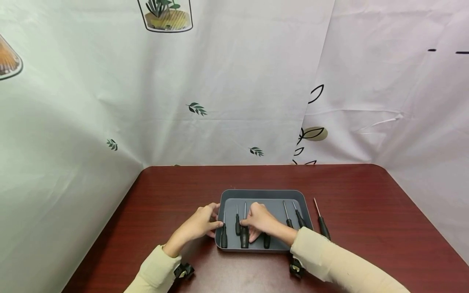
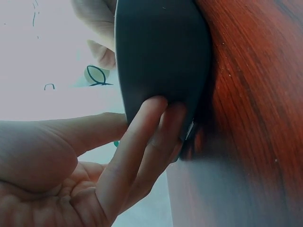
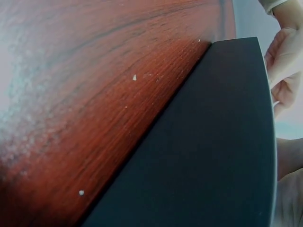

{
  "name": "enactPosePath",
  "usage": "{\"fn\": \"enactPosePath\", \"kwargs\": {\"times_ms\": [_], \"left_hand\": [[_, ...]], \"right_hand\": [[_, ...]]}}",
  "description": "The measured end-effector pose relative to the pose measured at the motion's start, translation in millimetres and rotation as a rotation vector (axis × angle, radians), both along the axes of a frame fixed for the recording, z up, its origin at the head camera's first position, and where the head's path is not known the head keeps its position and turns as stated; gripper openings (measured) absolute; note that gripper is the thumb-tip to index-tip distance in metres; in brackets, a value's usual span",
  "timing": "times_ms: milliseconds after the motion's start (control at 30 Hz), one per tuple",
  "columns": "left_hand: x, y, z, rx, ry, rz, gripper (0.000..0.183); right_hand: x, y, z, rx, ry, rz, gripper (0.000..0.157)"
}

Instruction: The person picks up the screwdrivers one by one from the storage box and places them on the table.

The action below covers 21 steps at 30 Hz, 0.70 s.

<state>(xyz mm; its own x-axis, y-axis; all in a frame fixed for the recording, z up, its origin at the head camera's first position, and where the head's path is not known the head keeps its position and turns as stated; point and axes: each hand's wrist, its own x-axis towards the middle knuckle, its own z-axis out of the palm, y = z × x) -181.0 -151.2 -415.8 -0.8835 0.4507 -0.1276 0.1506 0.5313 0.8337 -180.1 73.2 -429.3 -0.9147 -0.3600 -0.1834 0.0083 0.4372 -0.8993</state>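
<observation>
A dark grey rectangular tray (image 1: 264, 194) on the table holds several screwdrivers with black handles. My left hand (image 1: 199, 221) grips the tray's left side, thumb over the rim and fingers against the outer wall (image 2: 161, 56). Beside that thumb lies a screwdriver (image 1: 224, 238). My right hand (image 1: 261, 217) reaches into the tray with curled fingers and pinches a thick-handled screwdriver (image 1: 244, 240) near the top of its handle. A smaller screwdriver (image 1: 237, 226) lies just left of it. Another screwdriver handle (image 1: 266, 241) shows partly under the right wrist. The right wrist view mostly shows the tray's outer wall (image 3: 208, 142).
Two screwdrivers lie at the tray's right side, one slim (image 1: 288, 221) and one slanted (image 1: 300, 219). Outside the tray, to its right, a screwdriver (image 1: 322, 226) rests on the reddish-brown table (image 1: 176, 183). A printed white curtain (image 1: 234, 81) hangs behind the table.
</observation>
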Motion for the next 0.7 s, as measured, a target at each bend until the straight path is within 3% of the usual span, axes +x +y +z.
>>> {"fn": "enactPosePath", "kwargs": {"times_ms": [700], "left_hand": [[-0.2,-1,-1.3,0.003,-0.015,0.004,0.061]], "right_hand": [[-3.1,14,9.8,-0.081,-0.100,-0.019,0.023]]}}
